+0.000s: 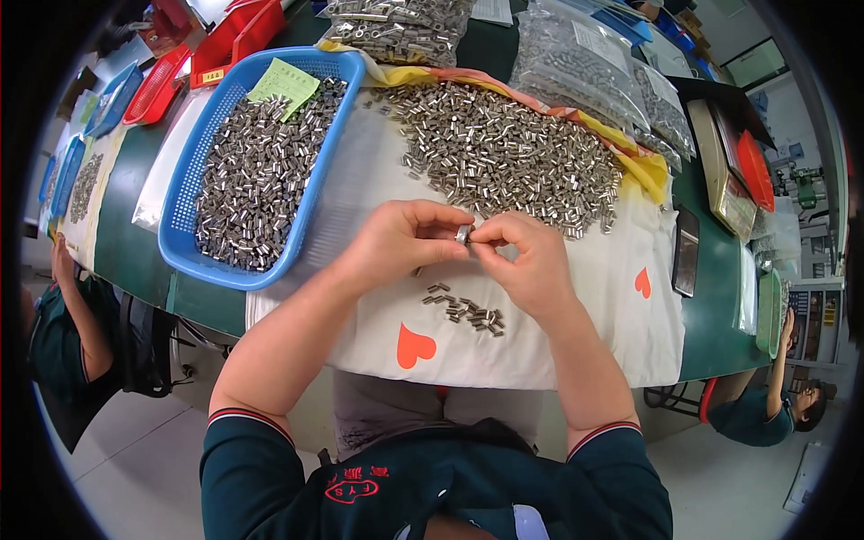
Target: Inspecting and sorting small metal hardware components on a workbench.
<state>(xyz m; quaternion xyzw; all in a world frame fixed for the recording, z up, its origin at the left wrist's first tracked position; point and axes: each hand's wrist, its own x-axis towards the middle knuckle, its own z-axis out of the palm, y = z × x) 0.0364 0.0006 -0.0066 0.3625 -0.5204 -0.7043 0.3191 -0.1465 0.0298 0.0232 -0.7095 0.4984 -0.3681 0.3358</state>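
Observation:
Over the white cloth (378, 328), my left hand (396, 238) pinches a small shiny metal ring (463, 234) between thumb and fingers. My right hand (531, 261) meets it from the other side, its thumb and forefinger closed at the ring; whatever lies between those fingertips is too small to make out. Just below my hands lies a small group of short metal cylinders (468, 311). Beyond my hands spreads a large heap of similar cylinders (504, 148). To the left, a blue perforated basket (171, 238) holds many more, with a green paper slip (286, 85) on top.
Clear bags of metal parts (576, 63) stand behind a yellow and orange rolled cloth (643, 166). A phone (685, 250) lies at the right on the green table (711, 346). Red trays (157, 85) are at far left. Other people sit at both sides.

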